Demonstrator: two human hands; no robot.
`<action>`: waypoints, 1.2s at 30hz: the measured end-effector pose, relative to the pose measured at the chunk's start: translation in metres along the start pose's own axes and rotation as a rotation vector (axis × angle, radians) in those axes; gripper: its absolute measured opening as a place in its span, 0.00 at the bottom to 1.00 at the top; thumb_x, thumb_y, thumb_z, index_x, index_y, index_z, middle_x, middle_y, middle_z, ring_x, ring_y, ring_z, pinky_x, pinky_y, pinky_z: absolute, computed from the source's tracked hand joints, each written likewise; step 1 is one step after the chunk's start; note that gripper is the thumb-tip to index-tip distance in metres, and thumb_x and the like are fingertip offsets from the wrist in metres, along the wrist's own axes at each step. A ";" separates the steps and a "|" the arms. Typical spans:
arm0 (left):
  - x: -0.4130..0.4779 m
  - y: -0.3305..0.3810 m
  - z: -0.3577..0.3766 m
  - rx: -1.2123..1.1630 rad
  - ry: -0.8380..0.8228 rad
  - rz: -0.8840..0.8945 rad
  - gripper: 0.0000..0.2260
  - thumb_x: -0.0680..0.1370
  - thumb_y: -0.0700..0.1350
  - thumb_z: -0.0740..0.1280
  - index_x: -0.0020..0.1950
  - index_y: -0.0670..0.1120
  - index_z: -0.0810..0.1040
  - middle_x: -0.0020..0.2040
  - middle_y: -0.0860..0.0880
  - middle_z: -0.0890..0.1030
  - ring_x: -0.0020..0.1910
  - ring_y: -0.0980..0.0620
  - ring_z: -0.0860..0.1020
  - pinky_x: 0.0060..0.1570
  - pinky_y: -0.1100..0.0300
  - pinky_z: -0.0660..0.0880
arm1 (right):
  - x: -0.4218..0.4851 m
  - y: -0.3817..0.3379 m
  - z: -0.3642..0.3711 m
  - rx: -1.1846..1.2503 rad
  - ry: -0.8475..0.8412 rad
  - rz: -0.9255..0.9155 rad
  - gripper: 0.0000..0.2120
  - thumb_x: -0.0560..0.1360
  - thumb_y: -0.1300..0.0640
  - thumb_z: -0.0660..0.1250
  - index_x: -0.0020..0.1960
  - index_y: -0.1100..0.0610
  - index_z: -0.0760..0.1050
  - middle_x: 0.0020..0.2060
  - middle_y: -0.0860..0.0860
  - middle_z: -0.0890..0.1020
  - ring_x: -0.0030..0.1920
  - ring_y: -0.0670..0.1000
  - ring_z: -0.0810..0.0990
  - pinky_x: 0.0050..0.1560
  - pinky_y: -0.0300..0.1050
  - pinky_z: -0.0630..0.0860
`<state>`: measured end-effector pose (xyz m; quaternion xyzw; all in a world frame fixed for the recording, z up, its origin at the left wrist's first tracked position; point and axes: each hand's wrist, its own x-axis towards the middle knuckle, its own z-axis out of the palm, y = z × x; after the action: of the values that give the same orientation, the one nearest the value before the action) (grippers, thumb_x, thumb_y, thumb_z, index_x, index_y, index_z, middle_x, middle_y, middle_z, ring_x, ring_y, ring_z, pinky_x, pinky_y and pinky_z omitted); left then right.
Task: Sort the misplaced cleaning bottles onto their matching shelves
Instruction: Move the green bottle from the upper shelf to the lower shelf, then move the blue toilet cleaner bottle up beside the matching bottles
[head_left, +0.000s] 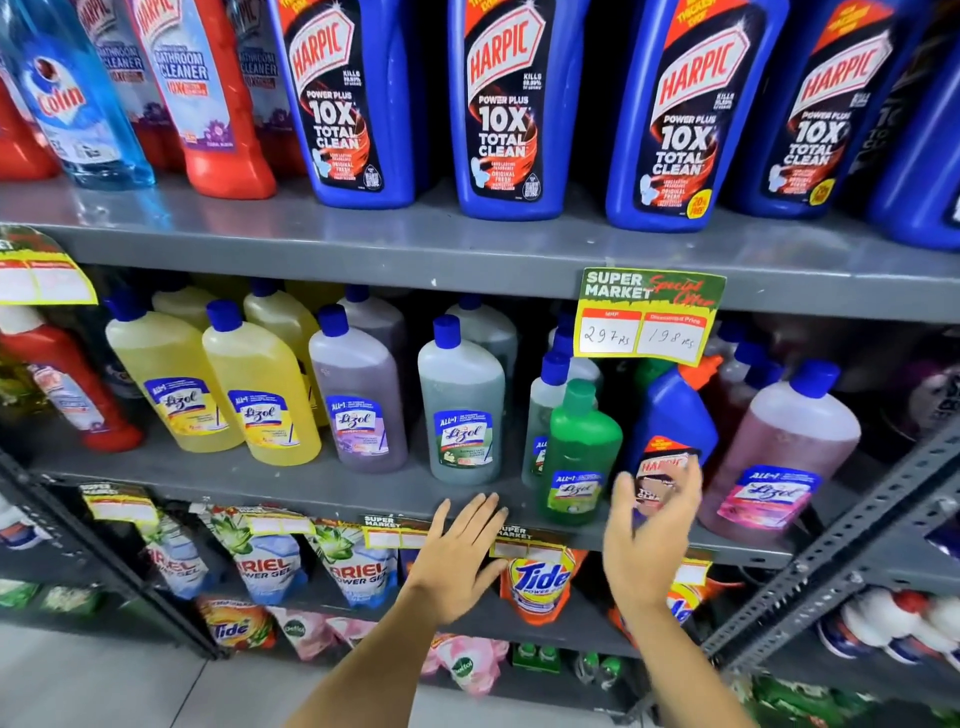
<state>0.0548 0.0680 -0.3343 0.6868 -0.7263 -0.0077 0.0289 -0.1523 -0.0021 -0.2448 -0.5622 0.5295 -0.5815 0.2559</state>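
Head view | right hand (649, 540) blurred, partly hides blue Harpic bottle (675, 410)

A shop aisle — grey metal shelves (467, 254) stacked in rows with branded cleaners: Harpic bottles (506, 104) above, Lizol bottles (462, 405) below, detergent pouches (535, 582) lowest. A hand-priced "Super Market" offer tag (647, 317) hangs from the shelf edge.

Both forearms raised forward, bare. Left hand (462, 551) flat, fingers together, palm down. Right hand (649, 540) open, fingers spread and blurred, holding nothing.
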 end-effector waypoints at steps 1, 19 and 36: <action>0.001 0.000 0.000 -0.004 0.001 -0.005 0.29 0.82 0.60 0.39 0.76 0.47 0.60 0.76 0.48 0.64 0.75 0.49 0.60 0.68 0.43 0.51 | 0.007 0.002 -0.004 0.001 0.067 -0.030 0.35 0.75 0.47 0.65 0.76 0.57 0.55 0.65 0.56 0.70 0.62 0.58 0.73 0.62 0.56 0.73; -0.002 0.007 -0.019 -0.065 -0.020 0.058 0.36 0.77 0.67 0.35 0.79 0.48 0.48 0.79 0.50 0.46 0.75 0.55 0.38 0.73 0.41 0.46 | 0.064 0.032 -0.006 -0.199 -0.049 0.274 0.51 0.59 0.45 0.82 0.73 0.57 0.59 0.67 0.57 0.74 0.65 0.60 0.75 0.64 0.57 0.71; 0.076 0.051 -0.322 -0.056 0.703 0.148 0.26 0.81 0.57 0.48 0.69 0.44 0.73 0.67 0.44 0.76 0.67 0.44 0.72 0.63 0.48 0.68 | 0.085 -0.152 -0.140 0.162 0.134 -0.215 0.39 0.50 0.40 0.84 0.57 0.44 0.71 0.43 0.34 0.80 0.40 0.33 0.79 0.43 0.23 0.72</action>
<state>0.0165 0.0041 -0.0079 0.5920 -0.7192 0.2110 0.2962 -0.2570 0.0152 -0.0481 -0.5530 0.4335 -0.6826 0.2010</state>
